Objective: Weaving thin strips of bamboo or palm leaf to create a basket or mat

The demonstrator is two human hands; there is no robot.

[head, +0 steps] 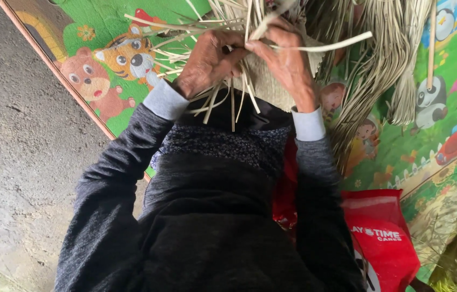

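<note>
My left hand (207, 59) and my right hand (288, 62) meet at the top centre, both closed on pale flat straw strips (315, 47) of a partly woven straw piece (269, 86). Loose strip ends stick out around my fingers, to the left, to the right and downward. My left fingers pinch strips near the weave's edge. My right hand grips a strip that runs out to the right. Dark sleeves with light grey cuffs cover my arms. The upper part of the woven piece is cut off by the frame.
A bundle of long straw strips (385, 65) hangs at the upper right over a colourful cartoon play mat (428, 146). A red plastic bag (382, 238) lies at the lower right. Grey concrete floor (17, 162) fills the left side.
</note>
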